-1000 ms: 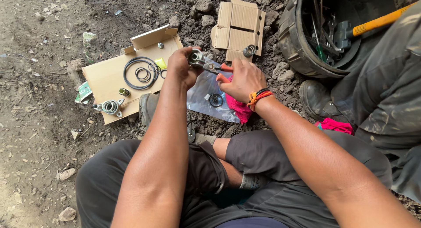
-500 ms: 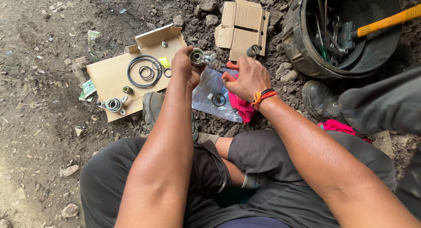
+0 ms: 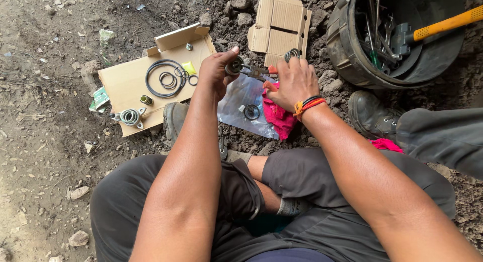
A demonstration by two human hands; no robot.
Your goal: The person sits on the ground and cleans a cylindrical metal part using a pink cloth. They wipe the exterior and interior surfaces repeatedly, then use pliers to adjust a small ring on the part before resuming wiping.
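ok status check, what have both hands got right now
Left hand pinching a small round metal part. Right hand gripping pliers, tips at the part. Black rubber rings on the cardboard alongside, nothing between the hands.

- My left hand (image 3: 217, 70) is raised ahead of me, fingers curled in a pinch, thumb stretched up.
- My right hand (image 3: 294, 83) sits just beside it, fingers closed in a grip, bands round the wrist.
- Both forearms reach forward, bare, converging.
- I sit cross-legged, knees spread beneath my arms.
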